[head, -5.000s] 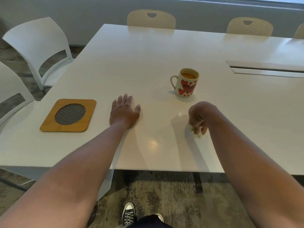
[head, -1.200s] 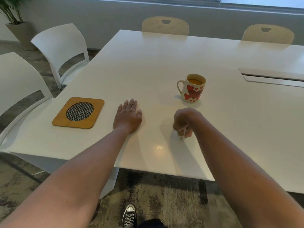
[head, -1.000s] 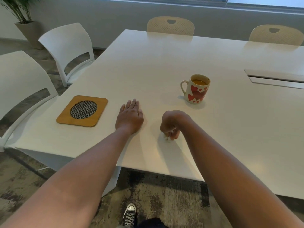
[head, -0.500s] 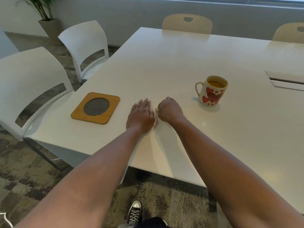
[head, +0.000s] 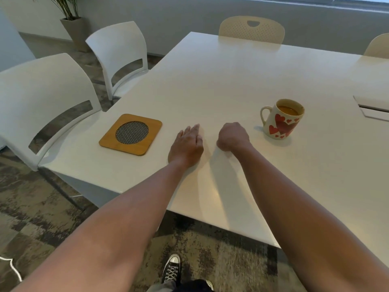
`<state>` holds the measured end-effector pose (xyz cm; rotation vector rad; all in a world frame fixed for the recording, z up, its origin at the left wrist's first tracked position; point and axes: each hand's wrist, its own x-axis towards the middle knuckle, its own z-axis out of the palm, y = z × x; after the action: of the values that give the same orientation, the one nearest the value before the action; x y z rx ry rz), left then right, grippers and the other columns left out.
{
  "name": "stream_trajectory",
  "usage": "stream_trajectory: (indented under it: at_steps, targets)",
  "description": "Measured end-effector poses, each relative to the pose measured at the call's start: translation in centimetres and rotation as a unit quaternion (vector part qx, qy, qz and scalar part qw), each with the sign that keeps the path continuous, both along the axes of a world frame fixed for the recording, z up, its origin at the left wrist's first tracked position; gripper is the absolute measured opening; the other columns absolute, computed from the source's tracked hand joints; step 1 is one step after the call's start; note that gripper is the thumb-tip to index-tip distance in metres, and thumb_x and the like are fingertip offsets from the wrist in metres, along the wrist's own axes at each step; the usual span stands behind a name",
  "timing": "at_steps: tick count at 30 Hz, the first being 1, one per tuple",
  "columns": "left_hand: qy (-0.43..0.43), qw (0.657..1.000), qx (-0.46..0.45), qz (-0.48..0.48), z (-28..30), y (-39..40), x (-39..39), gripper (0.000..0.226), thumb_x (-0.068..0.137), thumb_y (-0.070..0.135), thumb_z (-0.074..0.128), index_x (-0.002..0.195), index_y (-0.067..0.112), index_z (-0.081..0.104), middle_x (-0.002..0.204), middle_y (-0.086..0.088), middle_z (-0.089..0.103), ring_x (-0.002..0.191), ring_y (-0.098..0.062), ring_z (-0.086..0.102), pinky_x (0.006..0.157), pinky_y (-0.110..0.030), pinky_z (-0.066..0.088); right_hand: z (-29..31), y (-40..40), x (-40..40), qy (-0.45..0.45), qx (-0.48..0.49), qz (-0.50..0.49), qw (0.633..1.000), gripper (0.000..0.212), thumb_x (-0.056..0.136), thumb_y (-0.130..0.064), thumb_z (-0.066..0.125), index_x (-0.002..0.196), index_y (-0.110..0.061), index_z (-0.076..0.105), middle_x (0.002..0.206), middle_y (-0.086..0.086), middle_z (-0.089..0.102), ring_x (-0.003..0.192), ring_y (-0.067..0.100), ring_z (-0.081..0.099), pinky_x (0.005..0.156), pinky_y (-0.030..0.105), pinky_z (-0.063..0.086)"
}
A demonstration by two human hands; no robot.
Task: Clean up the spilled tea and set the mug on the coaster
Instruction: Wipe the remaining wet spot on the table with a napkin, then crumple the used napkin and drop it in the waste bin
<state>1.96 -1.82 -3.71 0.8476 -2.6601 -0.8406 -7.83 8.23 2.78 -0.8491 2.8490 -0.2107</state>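
Hands lay side by side on the white table (head: 242,81): left hand (head: 186,145) flat, palm down, fingers straight, holding nothing; right hand (head: 232,137) fisted knuckles-up, contents hidden; heart-print mug (head: 281,119) of tea stood upright right of it, wooden coaster (head: 131,134) left, well apart.

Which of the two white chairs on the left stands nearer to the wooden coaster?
The nearer, larger-looking white chair, at the table corner by the coaster; the other white chair stands further back.
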Motion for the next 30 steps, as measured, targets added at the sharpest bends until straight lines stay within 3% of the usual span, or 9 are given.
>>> stream_trajectory:
  at_steps: [3,5,8,12,15,19,25,30]
  targets:
    - [0.103,0.986,0.130,0.028,0.9,-0.5,0.1,0.049,0.105,0.029,0.030,0.153,0.026,0.037,0.155,-0.002,0.044,0.143,-0.020,0.038,0.115,-0.037,0.030,0.1,-0.6,0.4,-0.172,-0.148,0.015,0.974,0.019,0.084,-0.008,0.060,0.096,0.001,0.072,0.101,0.016,0.071,0.097,0.028,0.069,0.084,0.032,0.057]
    - [0.195,0.950,0.237,0.062,1.6,-0.5,0.3,0.045,0.106,0.025,0.033,0.149,0.022,0.045,0.147,-0.001,0.054,0.135,-0.016,0.048,0.110,-0.029,0.035,0.5,-0.7,0.8,-0.300,-0.309,-0.062,0.900,0.013,0.082,0.000,0.064,0.092,0.001,0.072,0.096,0.018,0.072,0.089,0.027,0.071,0.080,0.034,0.061]
    - [0.262,0.901,0.334,0.085,2.2,-0.4,0.9,0.041,0.106,0.020,0.035,0.142,0.014,0.053,0.134,-0.005,0.064,0.119,-0.014,0.061,0.101,-0.026,0.044,0.9,-0.5,1.1,-0.390,-0.424,-0.111,0.810,0.012,0.085,0.008,0.063,0.088,-0.004,0.067,0.091,0.015,0.070,0.078,0.021,0.070,0.059,0.021,0.058]
    - [0.273,0.888,0.361,0.077,2.6,0.2,1.4,0.035,0.105,0.023,0.044,0.133,0.015,0.063,0.117,-0.002,0.071,0.103,-0.013,0.070,0.084,-0.023,0.053,0.8,-0.7,1.3,-0.447,-0.487,-0.144,0.736,0.013,0.087,0.012,0.060,0.091,0.000,0.064,0.097,0.020,0.069,0.088,0.027,0.071,0.073,0.028,0.061]
    - [0.285,0.870,0.396,0.075,2.6,0.8,1.7,0.034,0.104,0.028,0.049,0.131,0.016,0.065,0.112,0.000,0.073,0.097,-0.010,0.071,0.077,-0.020,0.054,0.6,-0.6,1.7,-0.460,-0.504,-0.150,0.716,0.013,0.088,0.011,0.060,0.093,0.000,0.064,0.096,0.019,0.070,0.088,0.027,0.072,0.077,0.030,0.061]
    - [0.309,0.847,0.425,0.079,2.6,1.4,2.5,0.031,0.102,0.021,0.054,0.130,0.013,0.065,0.111,-0.001,0.072,0.097,-0.010,0.070,0.076,-0.016,0.054,0.5,-0.2,1.9,-0.481,-0.526,-0.166,0.681,0.014,0.088,0.011,0.060,0.094,-0.001,0.064,0.091,0.016,0.071,0.082,0.024,0.073,0.069,0.028,0.061]
    - [0.312,0.859,0.400,0.070,2.8,1.7,3.8,0.045,0.091,0.022,0.072,0.134,0.012,0.062,0.122,-0.005,0.069,0.114,-0.017,0.065,0.098,-0.030,0.053,0.3,0.0,2.3,-0.478,-0.531,-0.157,0.681,0.014,0.086,0.006,0.066,0.094,-0.006,0.067,0.096,0.013,0.073,0.084,0.021,0.071,0.071,0.027,0.059]
    - [0.324,0.864,0.378,0.072,3.2,1.8,4.5,0.048,0.087,0.027,0.077,0.131,0.011,0.064,0.115,-0.005,0.073,0.109,-0.018,0.068,0.097,-0.034,0.055,0.7,-0.3,3.2,-0.488,-0.548,-0.135,0.666,0.015,0.083,0.006,0.070,0.093,-0.004,0.069,0.096,0.013,0.074,0.088,0.022,0.072,0.076,0.027,0.059]
